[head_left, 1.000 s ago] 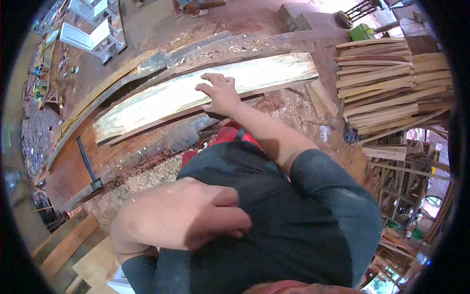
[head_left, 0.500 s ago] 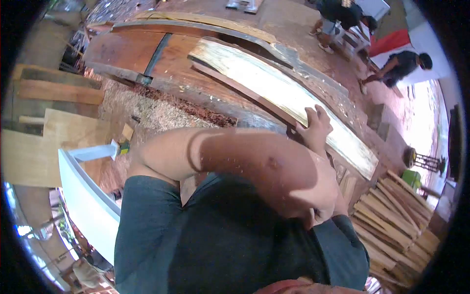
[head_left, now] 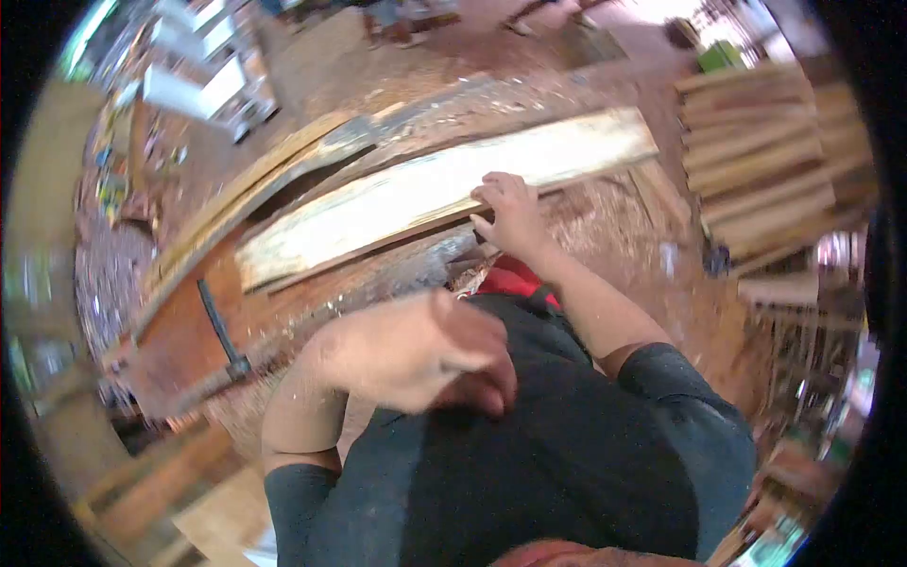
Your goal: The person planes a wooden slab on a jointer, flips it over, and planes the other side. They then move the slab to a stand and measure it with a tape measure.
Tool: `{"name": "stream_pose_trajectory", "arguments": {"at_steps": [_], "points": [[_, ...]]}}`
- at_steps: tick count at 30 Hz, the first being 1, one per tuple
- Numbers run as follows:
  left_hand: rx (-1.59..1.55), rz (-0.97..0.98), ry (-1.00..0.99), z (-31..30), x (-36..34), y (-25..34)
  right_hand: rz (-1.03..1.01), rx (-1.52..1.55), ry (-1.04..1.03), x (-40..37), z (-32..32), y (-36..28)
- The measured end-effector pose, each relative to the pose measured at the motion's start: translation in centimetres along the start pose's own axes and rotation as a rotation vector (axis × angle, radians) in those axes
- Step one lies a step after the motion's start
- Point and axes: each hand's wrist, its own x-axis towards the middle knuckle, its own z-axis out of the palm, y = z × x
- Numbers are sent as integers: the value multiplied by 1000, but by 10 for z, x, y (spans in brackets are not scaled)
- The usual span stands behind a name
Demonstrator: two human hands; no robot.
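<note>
A long pale wooden plank (head_left: pixel 406 208) lies on a reddish-brown wooden slab (head_left: pixel 179 326). My right hand (head_left: pixel 510 215) rests at the plank's near edge, fingers apart, its fingertips on the pale face and its thumb lower down by the edge. My left hand (head_left: pixel 444 354) is raised in front of my chest, nearer the camera and touching no wood. It is blurred, with its fingers curled in; whatever it may hold is hidden. A dark metal bar (head_left: pixel 219 326) crosses the slab to the left of the plank.
Long rough boards (head_left: pixel 246 184) run along the slab's far side. Stacked wooden strips (head_left: pixel 756 146) are at the right. White frame-like pieces (head_left: pixel 203 90) stand at the upper left. At the top, legs of other people (head_left: pixel 387 19) show. Plywood (head_left: pixel 227 515) lies lower left.
My view has turned, so the plank now slants up to the right. My left arm has drawn back from across my chest, bringing its hand into sight. My right hand remains at the plank.
</note>
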Motion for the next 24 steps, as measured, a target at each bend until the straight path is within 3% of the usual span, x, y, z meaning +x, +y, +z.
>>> {"name": "stream_pose_trajectory", "arguments": {"at_steps": [2,3,5,7,11,12,14,17,18,19,24], "points": [[115,-200,186,-22,20,-41,122,169,3,-34,-10,14],[83,-405,424,-24,45,-56,232,276,-74,-52,-14,30],[512,-552,527,-41,72,-127,424,510,-221,-94,-13,76],[644,-505,509,-55,96,-192,589,478,-143,-133,7,138],[927,-648,658,-59,175,-256,972,453,-59,-147,15,245],[1009,-664,661,-61,197,-267,1168,645,-81,-143,29,278],[1032,-662,657,-66,235,-298,1173,1141,96,-154,105,357],[1001,-822,712,-67,264,-338,1118,877,-17,-106,115,395],[907,-704,804,-65,257,-352,1093,852,-44,-88,125,405],[953,-646,748,-70,260,-346,1079,862,-72,-73,136,411],[824,-737,647,-77,244,-349,1000,1015,-193,-11,190,413]]}}
